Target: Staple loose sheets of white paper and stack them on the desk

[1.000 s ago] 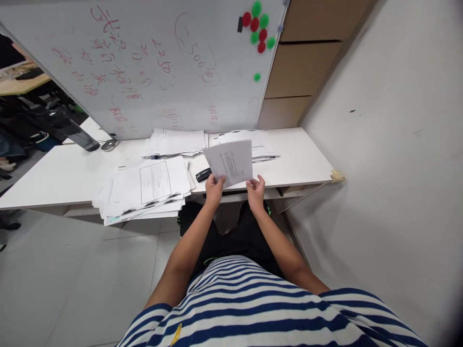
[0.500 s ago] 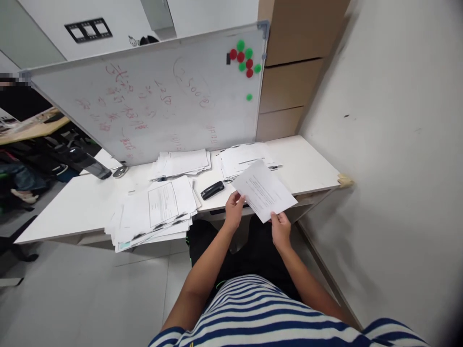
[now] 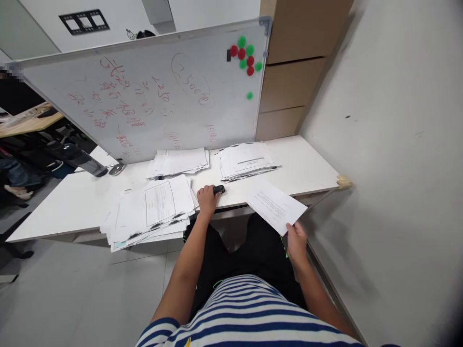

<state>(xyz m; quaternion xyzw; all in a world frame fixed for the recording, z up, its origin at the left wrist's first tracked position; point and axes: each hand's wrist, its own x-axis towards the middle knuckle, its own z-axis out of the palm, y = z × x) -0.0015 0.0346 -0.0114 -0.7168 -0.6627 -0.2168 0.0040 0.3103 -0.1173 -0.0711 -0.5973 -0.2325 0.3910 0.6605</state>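
My left hand (image 3: 207, 198) is closed over a black stapler (image 3: 219, 189) on the desk, its fingers hiding most of the stapler's body. Between the thumb and fingers of my right hand (image 3: 297, 241) is a printed white sheet of paper (image 3: 277, 206), gripped at its lower right edge and tilted past the desk's front edge. Whether it is one sheet or several I cannot tell. Left of my left hand lies a large pile of papers (image 3: 161, 205), overhanging the desk front. Two more piles, a left one (image 3: 183, 161) and a right one (image 3: 248, 161), lie farther back.
A whiteboard (image 3: 144, 96) with red writing and round magnets stands along the back of the white desk (image 3: 307, 166). A dark bottle (image 3: 85, 161) and a computer mouse (image 3: 116, 169) are at the left. Stacked cardboard boxes (image 3: 284, 86) and a wall (image 3: 398, 144) bound the right.
My left hand has let go of the paper, moved left and taken hold of the stapler. My right hand has moved slightly right and down with the paper.
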